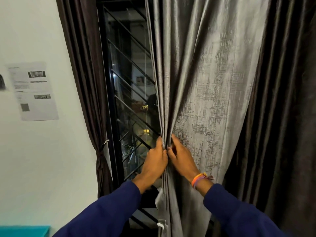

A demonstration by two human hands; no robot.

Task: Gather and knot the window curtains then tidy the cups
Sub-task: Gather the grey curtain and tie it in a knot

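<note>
A silvery grey curtain [213,82] hangs in front of the window, bunched into folds along its left edge. My left hand [154,162] grips those gathered folds from the left. From the right, my right hand [182,159] pinches the same bunch, a coloured band on its wrist. The two hands touch at the folds. A dark brown curtain [82,69] at the left is tied back low down with a band [100,153]. Another dark brown curtain [280,117] hangs at the right. No cups are in view.
The dark window [130,82] with black diagonal bars shows between the curtains. A white wall [42,151] at the left carries a printed sheet [34,91]. A turquoise surface [24,230] sits at the bottom left corner.
</note>
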